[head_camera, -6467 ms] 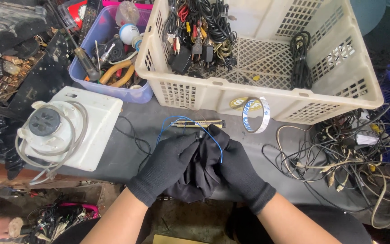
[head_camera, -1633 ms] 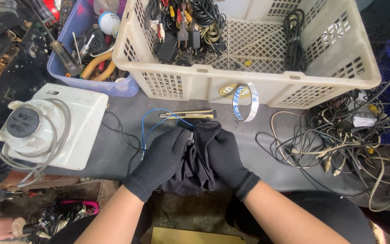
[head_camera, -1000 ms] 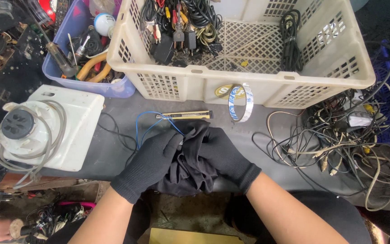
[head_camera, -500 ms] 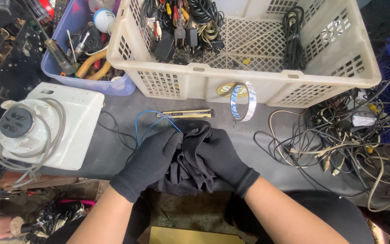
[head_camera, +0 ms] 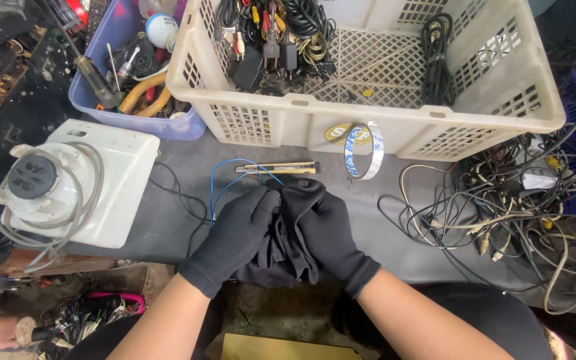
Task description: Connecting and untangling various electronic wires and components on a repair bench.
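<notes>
both gloved hands sit at the near edge of the table (head_camera: 381, 227), pressed together over a bunched black cloth (head_camera: 281, 257). left hand (head_camera: 235, 240) fingers are curled shut on the cloth's left side; right hand (head_camera: 325, 230) fingers are wrapped over its top and right, clamped on the same bundle. the cloth hangs partly off the table edge toward the lap.

change over the last seconds: little. the hands have stayed locked on the cloth in the same spot; only the knuckles shift slightly, the right hand riding a bit further over the top. reads as kneading or working the fabric in place, not a move across the table.

just beyond the fingertips: a thin blue wire (head_camera: 225, 180) looping on the table, its near end close to the left thumb, and a yellow-and-grey utility knife (head_camera: 278, 168) lying flat, apart from the hands.

room: open table strip between hands and the cream basket (head_camera: 368, 133). left bounded by a white appliance (head_camera: 75, 187), right by a tangle of cables (head_camera: 515, 207). a loop of flat ribbon cable (head_camera: 363, 150) leans at the basket wall. a blue bin (head_camera: 181, 127) of tools sits far left.
</notes>
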